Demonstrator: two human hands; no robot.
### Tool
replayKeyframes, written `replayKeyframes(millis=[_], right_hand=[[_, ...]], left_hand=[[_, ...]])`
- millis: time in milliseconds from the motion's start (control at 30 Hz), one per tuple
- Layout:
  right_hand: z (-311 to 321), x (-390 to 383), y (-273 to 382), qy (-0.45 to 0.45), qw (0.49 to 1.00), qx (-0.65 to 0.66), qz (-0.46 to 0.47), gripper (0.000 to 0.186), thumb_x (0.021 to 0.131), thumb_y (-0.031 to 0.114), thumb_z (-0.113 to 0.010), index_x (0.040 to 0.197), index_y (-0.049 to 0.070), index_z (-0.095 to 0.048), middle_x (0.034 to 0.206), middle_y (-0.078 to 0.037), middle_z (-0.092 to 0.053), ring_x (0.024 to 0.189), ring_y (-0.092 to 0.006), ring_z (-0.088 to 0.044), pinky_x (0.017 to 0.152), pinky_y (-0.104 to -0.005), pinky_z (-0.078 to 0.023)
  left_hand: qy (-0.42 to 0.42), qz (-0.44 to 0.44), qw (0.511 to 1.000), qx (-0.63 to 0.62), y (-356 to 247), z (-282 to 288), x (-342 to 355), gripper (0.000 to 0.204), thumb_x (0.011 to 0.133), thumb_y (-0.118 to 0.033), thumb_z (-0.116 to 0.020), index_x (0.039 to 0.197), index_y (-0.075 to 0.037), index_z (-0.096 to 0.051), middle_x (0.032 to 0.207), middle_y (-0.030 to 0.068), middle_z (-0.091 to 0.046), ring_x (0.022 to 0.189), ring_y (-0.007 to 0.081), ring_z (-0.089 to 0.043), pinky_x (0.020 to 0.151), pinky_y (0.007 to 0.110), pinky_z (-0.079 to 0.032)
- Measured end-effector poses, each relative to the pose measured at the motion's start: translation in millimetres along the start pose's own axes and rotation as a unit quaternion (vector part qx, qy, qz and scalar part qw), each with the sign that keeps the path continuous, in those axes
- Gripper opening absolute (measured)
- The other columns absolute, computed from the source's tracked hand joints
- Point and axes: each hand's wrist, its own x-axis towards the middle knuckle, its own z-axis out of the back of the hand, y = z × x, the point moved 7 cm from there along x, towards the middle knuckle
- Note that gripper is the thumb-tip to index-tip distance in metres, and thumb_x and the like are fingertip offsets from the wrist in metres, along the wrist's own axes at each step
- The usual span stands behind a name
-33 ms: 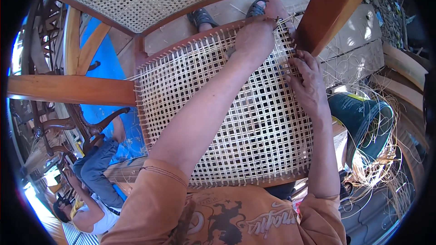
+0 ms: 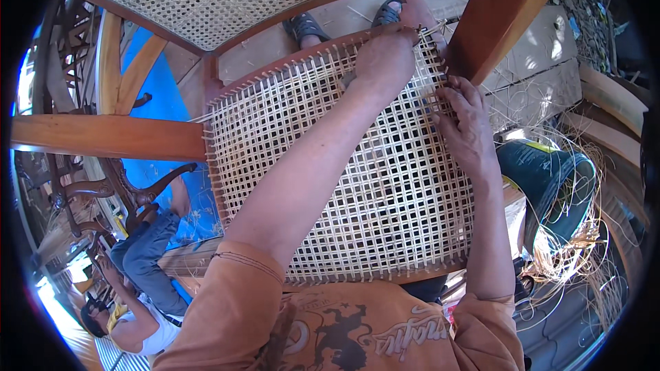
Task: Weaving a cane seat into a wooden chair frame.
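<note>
A chair seat of woven cane (image 2: 385,192) lies before me, its open grid of pale strips held by short pegs along the wooden frame. My left hand (image 2: 387,57) reaches across to the far right corner. Its fingers are curled down beside pale strand ends (image 2: 434,29), and what they grip is hidden. My right hand (image 2: 469,124) rests at the seat's right edge, thumb on the weave and apart from the fingers, which lie along the frame near the pegs. A caned backrest (image 2: 234,0) rises beyond the seat.
Wooden armrests (image 2: 110,136) flank the seat, the right one (image 2: 505,17) close to both hands. A dark bucket (image 2: 550,178) with loose cane strips (image 2: 567,254) stands at right. Another person (image 2: 141,302) sits at lower left near a blue sheet (image 2: 155,172). Sandalled feet (image 2: 306,27) show beyond.
</note>
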Motion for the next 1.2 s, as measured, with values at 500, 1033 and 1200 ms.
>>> replayKeyframes(millis=[500, 1033, 1200], right_hand=[[-1.0, -1.1, -4.6, 0.005, 1.0, 0.008, -0.028, 0.038, 0.08, 0.01, -0.067, 0.117, 0.003, -0.063, 0.134, -0.017, -0.051, 0.129, -0.0406, -0.041, 0.113, -0.0468, -0.031], [-1.0, -0.9, -4.3, 0.005, 1.0, 0.013, -0.023, 0.036, 0.08, 0.01, -0.067, 0.116, 0.005, -0.064, 0.134, -0.017, -0.05, 0.127, -0.0401, -0.042, 0.11, -0.0464, -0.033], [-1.0, -2.5, -5.5, 0.003, 0.999, 0.017, -0.033, 0.038, 0.08, 0.011, -0.068, 0.118, 0.006, -0.063, 0.135, -0.017, -0.05, 0.128, -0.0403, -0.041, 0.111, -0.0464, -0.033]], left_hand=[[0.026, 0.014, 0.999, 0.021, -6.9, 0.5, -0.5, 0.039, 0.087, -0.008, -0.051, 0.123, -0.012, -0.063, 0.133, 0.012, -0.056, 0.114, 0.0338, -0.059, 0.098, 0.044, -0.047], [0.039, 0.022, 0.999, -0.027, -1.3, -4.2, 2.3, 0.036, 0.088, -0.009, -0.051, 0.12, -0.014, -0.065, 0.133, 0.0117, -0.055, 0.118, 0.0329, -0.057, 0.101, 0.042, -0.044], [0.05, 0.022, 0.998, -0.008, -2.2, -3.1, 2.4, 0.036, 0.089, -0.01, -0.052, 0.122, -0.015, -0.064, 0.135, 0.012, -0.054, 0.119, 0.0323, -0.056, 0.102, 0.043, -0.044]])
